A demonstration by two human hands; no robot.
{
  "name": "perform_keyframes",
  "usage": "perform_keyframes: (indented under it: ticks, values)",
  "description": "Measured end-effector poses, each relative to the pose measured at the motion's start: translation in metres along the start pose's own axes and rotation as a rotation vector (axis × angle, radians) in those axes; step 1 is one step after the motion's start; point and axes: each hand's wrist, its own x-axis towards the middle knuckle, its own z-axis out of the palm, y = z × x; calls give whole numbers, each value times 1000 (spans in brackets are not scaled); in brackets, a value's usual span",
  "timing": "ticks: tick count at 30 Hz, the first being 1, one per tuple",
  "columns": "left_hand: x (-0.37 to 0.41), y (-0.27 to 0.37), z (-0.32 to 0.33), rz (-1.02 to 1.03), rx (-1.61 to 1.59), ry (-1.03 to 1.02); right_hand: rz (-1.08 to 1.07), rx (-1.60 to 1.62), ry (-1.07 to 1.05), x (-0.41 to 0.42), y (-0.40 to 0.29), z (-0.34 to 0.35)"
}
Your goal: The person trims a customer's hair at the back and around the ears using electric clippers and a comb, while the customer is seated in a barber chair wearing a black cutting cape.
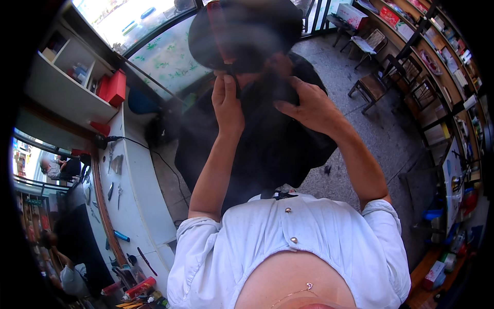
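Before me sits a person with dark hair [247,34], draped in a black cape [266,146]. My left hand [227,102] pinches the lower end of a red comb [218,33], which stands up against the hair. A dark piece beside those fingers is too unclear to name. At the right of the person's neck is my right hand [312,102], thumb and fingers apart around a dark blurred area at the cape's top. Whether it holds something there cannot be told. The head and the space between my hands are blurred.
At left, a white counter [141,185] carries scissors [119,196], a black cord [164,160], a red spray can [139,289] and a dark comb [147,261] below a mirror [65,216]. Wooden chairs [368,87] and loaded shelves [444,61] stand at right. Cut hair lies on the floor [339,177].
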Motion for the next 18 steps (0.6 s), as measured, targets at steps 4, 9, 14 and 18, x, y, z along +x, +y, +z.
perform_keyframes:
  ticks: [4, 9, 14, 18]
  values:
    - [0, 0, 2, 2, -8, -24, -134, -71, 38, 13, 14, 8]
    - [-1, -3, 1, 1, -6, -2, -17, -88, 54, 11, 30, 7]
    - [-3, -5, 0, 38, 11, -24, -120, -69, -20, 9, 7, -1]
    - [-4, -3, 5, 32, 49, 35, -123, -165, -2, 18, 17, 0]
